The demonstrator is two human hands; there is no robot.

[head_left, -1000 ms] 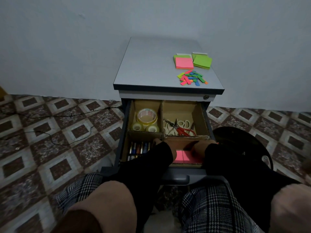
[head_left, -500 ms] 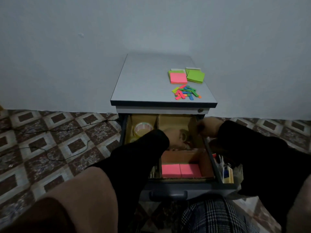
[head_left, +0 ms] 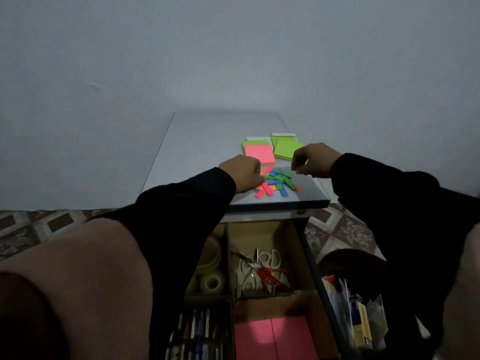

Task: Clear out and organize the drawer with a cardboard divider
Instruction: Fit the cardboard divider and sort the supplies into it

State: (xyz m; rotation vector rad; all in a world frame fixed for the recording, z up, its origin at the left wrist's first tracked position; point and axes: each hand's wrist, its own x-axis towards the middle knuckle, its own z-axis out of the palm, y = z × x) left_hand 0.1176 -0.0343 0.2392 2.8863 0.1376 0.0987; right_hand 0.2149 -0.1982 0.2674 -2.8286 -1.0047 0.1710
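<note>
The drawer [head_left: 309, 261] stands pulled out below the cabinet's grey surface [head_left: 202, 152]. A brown cardboard divider [head_left: 275, 298] partitions it into compartments: tape rolls [head_left: 211, 281] rear left, scissors [head_left: 262, 271] rear right, pens [head_left: 197, 331] front left, pink note pads [head_left: 275, 339] front right. On the surface lie a pink pad [head_left: 259, 155], a green pad [head_left: 287, 149] and a loose pile of coloured strips [head_left: 276, 181]. The left hand [head_left: 242, 175] rests at the pile's left edge, fingers curled under; whether they hold a strip cannot be told. The right hand [head_left: 313, 161] hovers over the pile's right side, fingers bent down and drawn together, grasp likewise undeterminable.
</note>
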